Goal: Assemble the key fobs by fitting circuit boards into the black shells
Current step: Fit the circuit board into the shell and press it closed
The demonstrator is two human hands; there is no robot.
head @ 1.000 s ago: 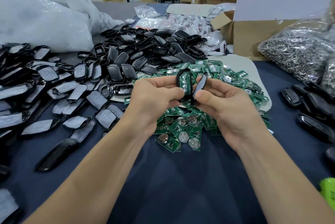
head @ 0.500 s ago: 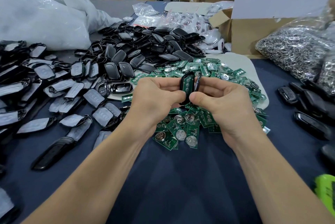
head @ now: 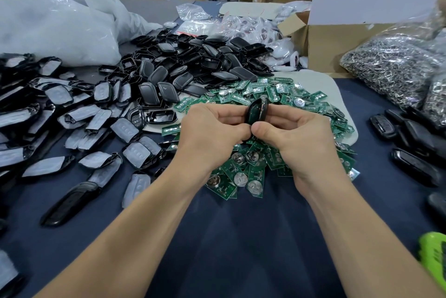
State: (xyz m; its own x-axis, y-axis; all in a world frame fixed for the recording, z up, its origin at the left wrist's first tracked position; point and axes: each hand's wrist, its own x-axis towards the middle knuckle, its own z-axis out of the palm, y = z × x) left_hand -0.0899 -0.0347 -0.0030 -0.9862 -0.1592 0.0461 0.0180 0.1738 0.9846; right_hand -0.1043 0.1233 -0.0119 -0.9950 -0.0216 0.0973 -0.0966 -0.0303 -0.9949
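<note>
A dark blue bench (head: 229, 237) fills the view, with both forearms reaching across it from the near edge. At far left lies a big white plastic bag (head: 53, 25), and at far right stand an open cardboard box (head: 337, 42) and a clear bag of metal rings (head: 391, 66). Film-wrapped shells (head: 60, 116) spread over the left side of the bench, beside a heap of bare black shells (head: 193, 63) further back toward the middle. A heap of green circuit boards (head: 301, 104), many carrying round silver cells, lies on a pale mat (head: 342, 95) in the centre. More black fobs (head: 415, 143) lie along the right edge, and a bright green object (head: 434, 254) shows at the near right corner. Above the near part of the board heap, the left hand (head: 212, 133) and right hand (head: 294, 138) meet, thumbs touching, each with fingers curled around a key fob shell (head: 255, 113). Its two black halves stand on edge, almost closed together, a dark greenish face showing in the narrow gap.
</note>
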